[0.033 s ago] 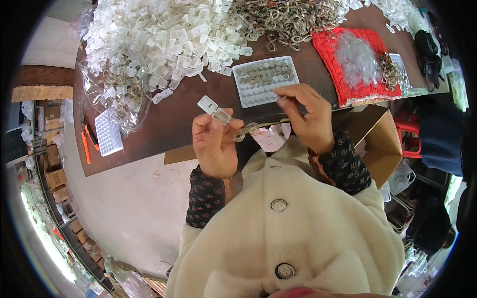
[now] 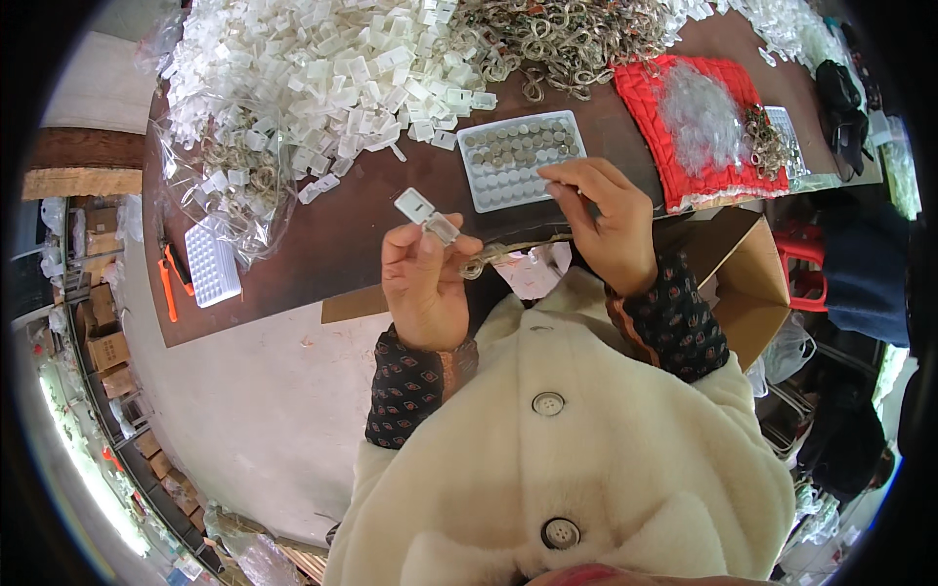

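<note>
In the fingers of my left hand is a small white plastic case, its lid folded open. A looped bundle of thin pale wire hangs by that hand, close to the table edge. My right hand hovers at the lower right corner of a white tray, thumb and forefinger drawn together; whatever sits between them is too small to make out. Round silvery button cells fill the tray's far rows, and the nearer wells hold none.
A heap of white plastic cases covers the far left, beside coiled wires. Orange-handled pliers and another white tray lie left. Clear plastic pieces rest on red cloth. An open cardboard box stands right.
The case in my left hand has shifted slightly right and tilted. My right thumb and forefinger have come closer together near the tray.
</note>
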Demonstrator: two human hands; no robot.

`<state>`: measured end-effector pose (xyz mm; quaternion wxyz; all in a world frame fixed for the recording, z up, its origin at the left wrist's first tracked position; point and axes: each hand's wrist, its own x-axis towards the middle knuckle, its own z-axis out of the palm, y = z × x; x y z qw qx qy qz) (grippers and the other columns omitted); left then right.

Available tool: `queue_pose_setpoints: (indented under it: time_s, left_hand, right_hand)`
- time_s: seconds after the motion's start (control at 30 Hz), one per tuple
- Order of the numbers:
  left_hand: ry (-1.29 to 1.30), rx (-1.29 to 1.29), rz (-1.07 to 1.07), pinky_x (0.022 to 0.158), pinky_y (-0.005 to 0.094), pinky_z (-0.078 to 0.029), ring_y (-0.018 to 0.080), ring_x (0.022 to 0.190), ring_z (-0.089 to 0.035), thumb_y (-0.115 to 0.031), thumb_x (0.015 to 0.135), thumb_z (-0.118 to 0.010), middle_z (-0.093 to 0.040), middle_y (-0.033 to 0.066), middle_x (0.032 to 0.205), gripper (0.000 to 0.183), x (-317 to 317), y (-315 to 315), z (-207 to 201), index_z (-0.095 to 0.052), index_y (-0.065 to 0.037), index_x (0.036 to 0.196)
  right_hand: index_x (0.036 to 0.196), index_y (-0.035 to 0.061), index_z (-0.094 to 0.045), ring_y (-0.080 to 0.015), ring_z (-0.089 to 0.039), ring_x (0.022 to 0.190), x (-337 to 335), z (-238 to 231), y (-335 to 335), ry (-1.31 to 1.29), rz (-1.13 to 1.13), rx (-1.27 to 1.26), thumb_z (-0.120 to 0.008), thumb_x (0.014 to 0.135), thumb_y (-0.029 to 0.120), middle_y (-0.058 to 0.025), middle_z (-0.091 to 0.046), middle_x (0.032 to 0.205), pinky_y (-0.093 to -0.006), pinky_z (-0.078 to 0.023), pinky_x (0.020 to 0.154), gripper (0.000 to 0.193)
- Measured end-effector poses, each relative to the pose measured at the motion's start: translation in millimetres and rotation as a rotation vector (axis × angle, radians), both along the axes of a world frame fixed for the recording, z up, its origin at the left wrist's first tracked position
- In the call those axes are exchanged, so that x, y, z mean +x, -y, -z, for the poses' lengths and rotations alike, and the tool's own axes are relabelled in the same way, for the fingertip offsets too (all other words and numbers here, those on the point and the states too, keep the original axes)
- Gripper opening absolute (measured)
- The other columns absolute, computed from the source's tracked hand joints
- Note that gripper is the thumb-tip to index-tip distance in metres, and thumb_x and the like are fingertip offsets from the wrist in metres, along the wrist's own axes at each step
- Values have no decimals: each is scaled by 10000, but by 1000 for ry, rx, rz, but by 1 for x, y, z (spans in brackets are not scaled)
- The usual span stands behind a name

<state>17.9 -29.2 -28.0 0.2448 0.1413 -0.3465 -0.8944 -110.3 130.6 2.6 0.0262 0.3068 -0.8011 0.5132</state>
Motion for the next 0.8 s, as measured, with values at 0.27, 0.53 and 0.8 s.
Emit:
queue_pose_setpoints:
  time_s: [0.27, 0.53, 0.8]
  left_hand:
    - [72, 38, 105, 834, 373, -537, 179, 841, -653, -170, 1003, -558, -670, 158, 1119, 185, -4, -6, 6, -549, -50, 1143]
    - [15, 95, 140, 807, 362, -536, 184, 837, -641, -160, 996, -570, -673, 148, 1103, 190, -8, -8, 6, -550, -48, 1148]
    - [-22, 4, 101, 777, 339, -551, 183, 835, -654, -102, 981, -579, -674, 106, 1003, 184, -8, -19, -2, -553, -29, 1149]
  right_hand:
    - [1017, 99, -708, -290, -632, 819, -26, 31, 26, -391, 63, 271, -713, 813, 50, -83, -652, 903, -373, -527, 704, 210]
    - [955, 62, -674, -277, -633, 775, -19, 10, 32, -178, -43, 160, -712, 799, -5, -96, -634, 869, -348, -521, 666, 173]
    - [939, 39, -669, -268, -644, 765, 20, -24, 24, -287, -242, -46, -668, 792, -21, -109, -628, 885, -337, -539, 647, 160]
